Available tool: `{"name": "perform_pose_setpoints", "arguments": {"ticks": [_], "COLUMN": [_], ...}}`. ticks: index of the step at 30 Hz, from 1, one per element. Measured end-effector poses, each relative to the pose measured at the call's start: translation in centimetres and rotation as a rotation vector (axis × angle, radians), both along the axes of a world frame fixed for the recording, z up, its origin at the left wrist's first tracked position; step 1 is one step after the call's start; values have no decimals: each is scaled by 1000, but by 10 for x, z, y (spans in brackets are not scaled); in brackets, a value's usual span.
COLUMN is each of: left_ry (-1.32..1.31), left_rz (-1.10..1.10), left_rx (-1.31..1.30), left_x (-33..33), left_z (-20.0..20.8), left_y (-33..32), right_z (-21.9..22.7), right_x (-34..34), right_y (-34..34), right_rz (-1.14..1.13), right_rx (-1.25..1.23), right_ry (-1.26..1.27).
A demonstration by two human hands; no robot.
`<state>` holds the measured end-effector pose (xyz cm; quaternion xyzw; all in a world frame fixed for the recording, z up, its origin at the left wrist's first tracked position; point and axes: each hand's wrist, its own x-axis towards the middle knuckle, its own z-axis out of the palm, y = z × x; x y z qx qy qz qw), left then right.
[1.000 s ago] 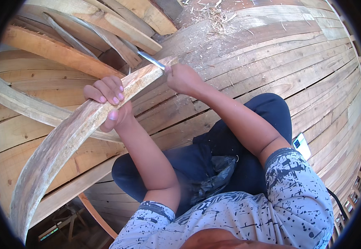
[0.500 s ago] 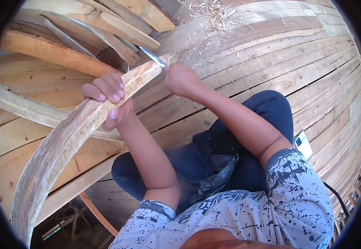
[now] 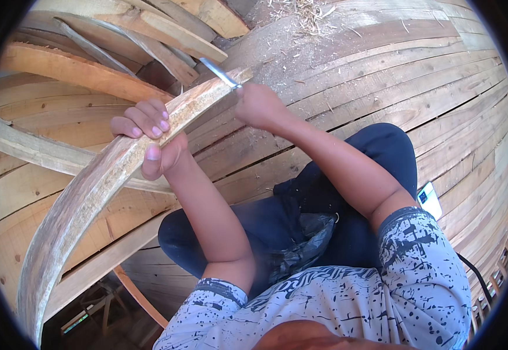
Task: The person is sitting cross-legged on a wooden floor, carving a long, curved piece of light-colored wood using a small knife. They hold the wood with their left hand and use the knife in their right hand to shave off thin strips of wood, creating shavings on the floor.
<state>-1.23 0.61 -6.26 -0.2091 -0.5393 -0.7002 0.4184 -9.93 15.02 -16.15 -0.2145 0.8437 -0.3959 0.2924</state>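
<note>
A long curved wooden plank with rough, pale faces runs from the lower left up to the far middle. Around its upper part my left hand is closed, fingers over the far side and thumb on the near edge. My right hand is a fist by the plank's far end. Out of that fist sticks the narrow shiny blade of a knife, lying across the plank near its tip. The fist hides the knife's handle.
Several boards lean together at the far left, and another curved timber passes beneath the plank. Shavings lie on the plank floor. A phone rests beside my right knee. A dark gap opens at lower left.
The knife and my right hand have shifted slightly away from me, the blade angled a little more steeply across the plank. My left hand keeps its grip on the plank.
</note>
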Motion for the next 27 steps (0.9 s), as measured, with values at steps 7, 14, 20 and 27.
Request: {"name": "perform_pose_setpoints", "arguments": {"ticks": [7, 14, 20, 27], "left_ry": [5, 24, 18, -7], "left_rz": [66, 264, 344, 433], "left_rx": [10, 41, 33, 11], "left_x": [3, -5, -16, -23], "left_z": [-2, 0, 6, 0], "left_y": [-3, 14, 32, 60], "right_z": [23, 33, 7, -8], "right_x": [27, 22, -1, -1], "right_y": [-1, 2, 6, 4], "right_rz": [-58, -114, -74, -149], "right_rx": [-113, -153, 21, -67], "right_ry": [54, 121, 25, -57]}}
